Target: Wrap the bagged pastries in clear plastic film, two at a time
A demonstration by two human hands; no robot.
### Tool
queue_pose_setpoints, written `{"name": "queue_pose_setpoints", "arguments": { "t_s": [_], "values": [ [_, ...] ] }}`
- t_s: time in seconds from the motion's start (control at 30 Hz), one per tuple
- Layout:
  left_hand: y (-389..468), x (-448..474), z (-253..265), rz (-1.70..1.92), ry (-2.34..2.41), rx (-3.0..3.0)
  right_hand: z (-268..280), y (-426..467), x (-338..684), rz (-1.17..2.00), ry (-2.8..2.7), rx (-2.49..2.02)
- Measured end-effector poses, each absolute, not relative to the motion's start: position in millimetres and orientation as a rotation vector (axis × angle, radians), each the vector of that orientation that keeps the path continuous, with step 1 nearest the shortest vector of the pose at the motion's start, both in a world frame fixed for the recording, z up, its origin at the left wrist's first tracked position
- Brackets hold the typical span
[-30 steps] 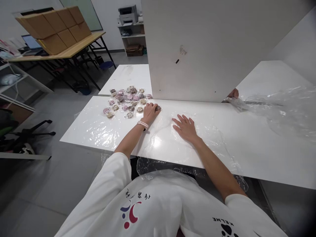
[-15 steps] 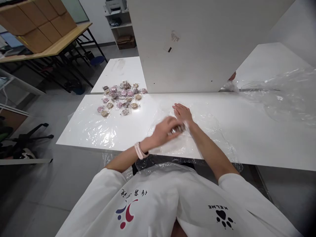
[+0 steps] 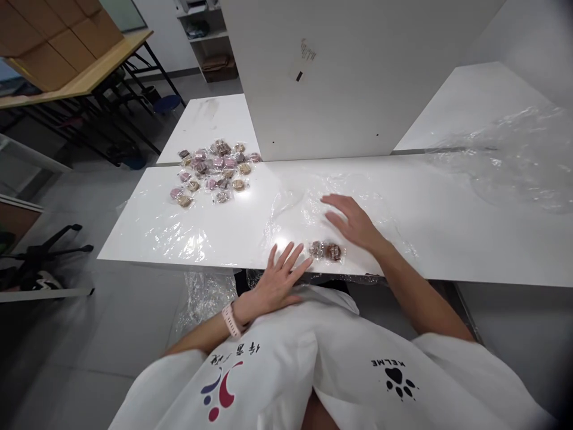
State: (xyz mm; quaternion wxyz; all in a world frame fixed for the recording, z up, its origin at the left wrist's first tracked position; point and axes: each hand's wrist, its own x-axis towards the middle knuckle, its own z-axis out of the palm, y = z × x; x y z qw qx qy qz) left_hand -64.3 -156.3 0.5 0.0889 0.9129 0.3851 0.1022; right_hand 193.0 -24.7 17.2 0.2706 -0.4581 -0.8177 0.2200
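head view: left hand (image 3: 277, 283) and right hand (image 3: 356, 224) are uncurled, gripping nothing; two packets (image 3: 333, 251) lie between them, lower centre of the frame. light, flat pressure should best smooth the film (image 3: 304, 206).

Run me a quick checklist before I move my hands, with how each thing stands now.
1. Left hand empty: ok, fingers spread, nothing held.
2. Right hand empty: ok, nothing seen in it.
3. Two brown wrapped pieces side by side: ok, on the white table near its front edge.
4. Scattered wrapped pieces apart from those two: ok, off to the left.
5. Clear plastic smooth: not ok, wrinkled.
6. Wrappers sealed: cannot tell, too small.
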Motion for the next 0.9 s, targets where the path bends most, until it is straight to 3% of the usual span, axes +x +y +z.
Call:
{"name": "queue_pose_setpoints", "arguments": {
  "t_s": [0.13, 0.23, 0.4, 0.67, 0.9],
  "values": [
    [-199, -105, -26, 0.256, 1.541, 2.671, -14, -131, 213, 0.253, -2.379, -1.266],
    [-203, -114, -42, 0.415, 1.749, 2.615, -43, -166, 214, 0.137, -2.492, -1.329],
    [-192, -109, -40, 0.742, 1.768, 2.599, -44, -150, 207, 0.143, -2.503, -1.342],
    [-210, -142, -53, 0.39, 1.693, 2.631, -35, -131, 216, 0.252, -2.572, -1.277],
    [-186, -127, -58, 0.807, 1.712, 2.576, -37, -132, 214, 0.231, -2.552, -1.279]
  ]
}}
